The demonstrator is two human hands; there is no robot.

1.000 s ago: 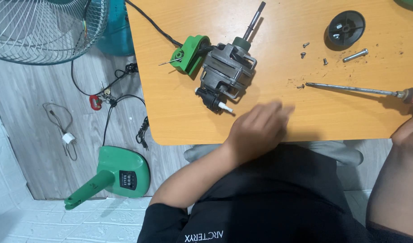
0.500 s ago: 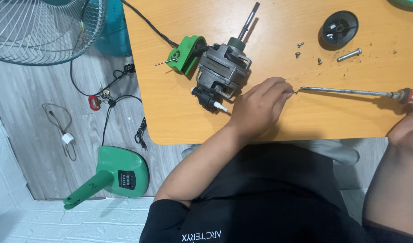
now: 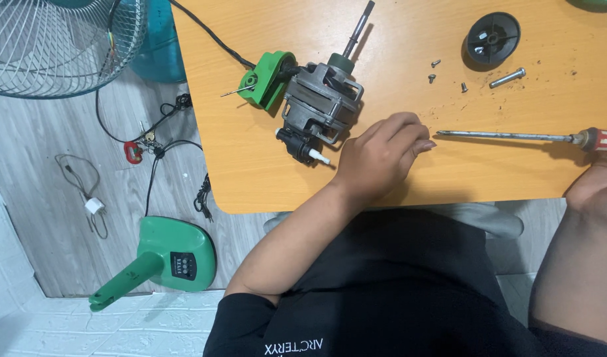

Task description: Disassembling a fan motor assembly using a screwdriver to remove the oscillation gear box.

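A grey fan motor (image 3: 322, 106) with a long shaft lies on the orange table (image 3: 264, 178), next to a green plastic housing (image 3: 267, 78). My left hand (image 3: 383, 155) rests on the table just right of the motor. Its fingertips are pinched together near the tip of a long screwdriver (image 3: 508, 136), and anything between them is hidden. The screwdriver lies flat, with its red-and-white striped handle at the right edge. My right hand (image 3: 598, 188) meets that handle, mostly cut off by the frame.
A black round cap (image 3: 492, 38), a bolt (image 3: 507, 78) and a few small screws (image 3: 433, 71) lie at the back right. On the floor to the left are a wire fan guard (image 3: 59, 46), a green fan base (image 3: 174, 254) and loose cables (image 3: 151, 142).
My left hand has moved from the table's front edge up and right to the screwdriver tip, covering the small screw that lay there. The screwdriver and motor have not moved.
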